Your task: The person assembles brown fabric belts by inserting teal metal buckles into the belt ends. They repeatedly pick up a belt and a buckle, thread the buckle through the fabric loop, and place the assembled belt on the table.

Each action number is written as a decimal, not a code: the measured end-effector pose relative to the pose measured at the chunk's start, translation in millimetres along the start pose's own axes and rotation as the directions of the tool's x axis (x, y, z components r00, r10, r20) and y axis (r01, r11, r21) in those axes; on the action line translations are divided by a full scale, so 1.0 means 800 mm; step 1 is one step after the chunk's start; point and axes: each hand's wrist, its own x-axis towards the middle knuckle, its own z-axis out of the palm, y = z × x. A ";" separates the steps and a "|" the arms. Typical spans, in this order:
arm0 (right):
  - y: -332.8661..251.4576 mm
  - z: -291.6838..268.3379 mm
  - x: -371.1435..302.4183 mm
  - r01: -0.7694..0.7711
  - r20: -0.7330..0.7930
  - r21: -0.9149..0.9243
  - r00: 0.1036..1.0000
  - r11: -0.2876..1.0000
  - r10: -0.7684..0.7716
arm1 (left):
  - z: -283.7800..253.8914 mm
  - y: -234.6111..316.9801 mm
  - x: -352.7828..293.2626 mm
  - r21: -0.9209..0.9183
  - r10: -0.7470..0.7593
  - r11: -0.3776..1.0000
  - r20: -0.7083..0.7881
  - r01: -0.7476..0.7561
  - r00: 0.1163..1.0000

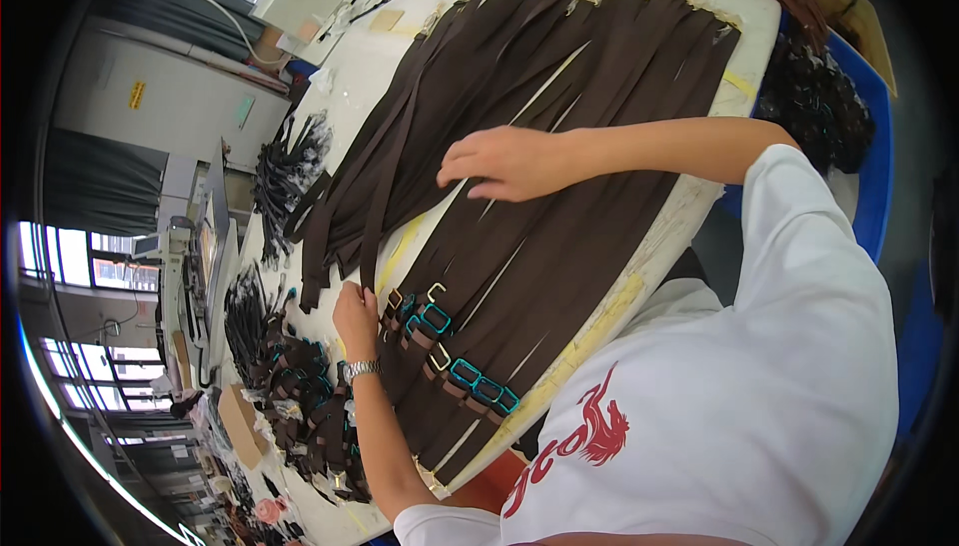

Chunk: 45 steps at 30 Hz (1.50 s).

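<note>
Left hand (pixel 357 324) pinching end of one brown strap (pixel 385 186). Right hand (pixel 504 163) released, fingers loosely bent, above other straps (pixel 589 236); cannot tell if touching. Those run along tabletop's (pixel 350 114) near edge. Teal and gold buckles (pixel 483 386) near left hand. Dark pile (pixel 295 371) toward far edge. Blue bin (pixel 879 181) off near edge.

The straps (pixel 574 236) are coloured a plain dark brown. Some buckles (pixel 465 372) are finished in bright turquoise, while others are finished in pale gold. Off-white is shown by the table (pixel 747 8), which is marked with yellow tape (pixel 626 296). The white shirt (pixel 779 366) is patterned with a red print (pixel 602 433). The watch (pixel 362 369) is toned silver, the bin (pixel 876 181) is coloured blue, and the curtain (pixel 110 178) is tinted dark green.
</note>
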 end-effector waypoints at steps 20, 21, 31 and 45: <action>0.277 -0.097 0.085 -0.520 -0.188 -0.119 0.848 0.846 0.495 | -0.233 0.022 -0.273 -0.594 -0.714 -0.584 0.051 -0.554 0.698; 0.270 -0.128 0.074 -0.437 -0.192 -0.207 0.895 0.875 0.402 | -0.223 0.045 -0.270 -0.553 -0.716 -0.612 0.083 -0.565 0.694; 0.250 -0.403 -0.157 -0.316 -0.171 -0.946 0.678 0.073 0.715 | -0.118 0.180 -0.187 -0.944 -0.455 -0.326 0.102 -0.059 0.885; -0.190 0.104 0.115 -0.665 0.807 0.541 0.584 0.515 -0.093 | -0.180 0.194 -0.155 -0.915 -0.359 0.106 0.330 0.389 0.873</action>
